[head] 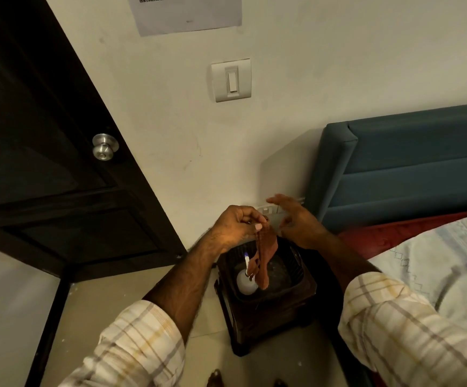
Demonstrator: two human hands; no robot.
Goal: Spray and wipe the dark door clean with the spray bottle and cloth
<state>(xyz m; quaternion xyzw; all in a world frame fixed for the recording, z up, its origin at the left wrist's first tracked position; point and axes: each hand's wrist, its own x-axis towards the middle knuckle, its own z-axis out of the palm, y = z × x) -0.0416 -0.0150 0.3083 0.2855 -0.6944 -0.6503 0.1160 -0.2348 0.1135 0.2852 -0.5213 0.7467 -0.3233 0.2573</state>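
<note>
The dark door (39, 152) fills the left side, with a round silver knob (104, 148). My left hand (236, 227) pinches the top of an orange-brown cloth (264, 261), which hangs down over a dark basket (296, 272). Inside the basket stands a white spray bottle (245, 283), partly hidden behind the cloth. My right hand (299, 222) hovers just right of the cloth with its fingers spread and holds nothing.
The basket sits on a dark stool (268, 325) against the white wall. A bed with a blue headboard (411, 166) and a pale pillow (439, 263) fills the right. A light switch (231, 79) and a paper sheet (187, 12) are on the wall.
</note>
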